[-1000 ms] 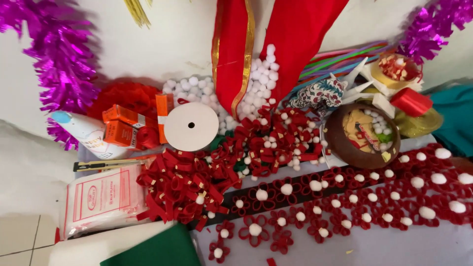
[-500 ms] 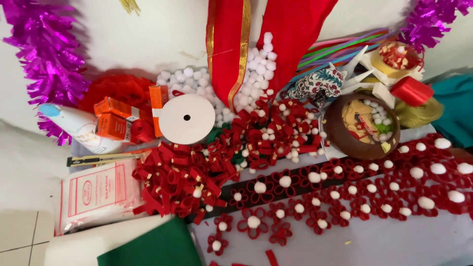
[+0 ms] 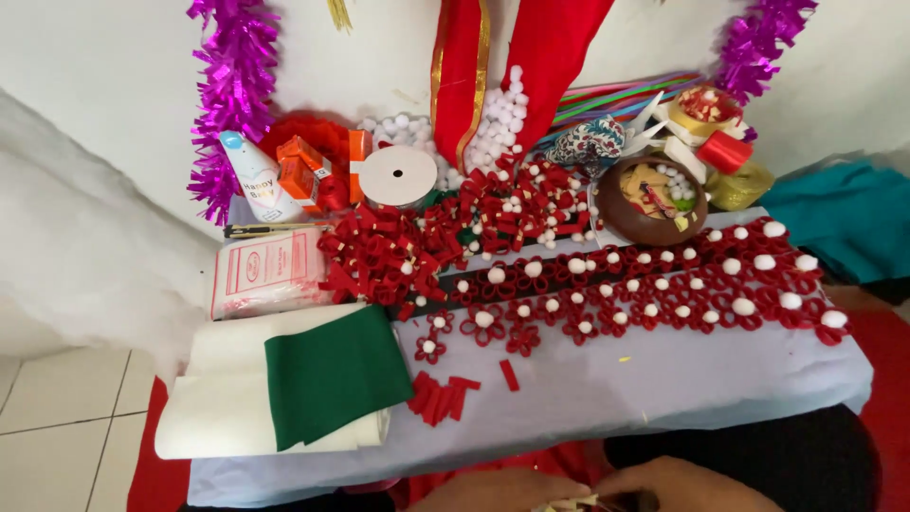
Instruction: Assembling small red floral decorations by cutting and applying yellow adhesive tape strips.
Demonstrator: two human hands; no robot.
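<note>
At the bottom edge of the view, the left hand [image 3: 507,490] and the right hand [image 3: 687,485] meet, and only their upper parts are visible. Between the fingertips there is a small pale piece [image 3: 567,502], maybe paper or ribbon, and both hands seem to pinch it; what it is exactly I cannot tell, because the frame cuts it.

Just above the hands starts the low table [image 3: 607,398], covered with a light cloth. Nearest to the hands lies a little heap of short red strips [image 3: 439,395], and one single strip [image 3: 509,374] lies just beside it. To the left, a green sheet of felt [image 3: 327,374] lies on top of a white sheet [image 3: 223,398].

Farther in, red flowers with white ball centres [image 3: 654,289] lie in rows across the middle and right side of the table. Left of them is a pile of red loops [image 3: 374,261], and next to that a flat plastic packet [image 3: 265,270] with red print.

Behind these stands a round brown bowl [image 3: 649,199] filled with small mixed pieces. A white ribbon spool [image 3: 398,177] stands on its side, and near it are small orange boxes [image 3: 308,171] and a white bottle [image 3: 251,175]. White pompoms [image 3: 498,118] are heaped against the wall.

At the far end, a red cloth with a gold edge [image 3: 517,57] hangs down the wall, and purple tinsel [image 3: 232,95] hangs at both sides.
</note>
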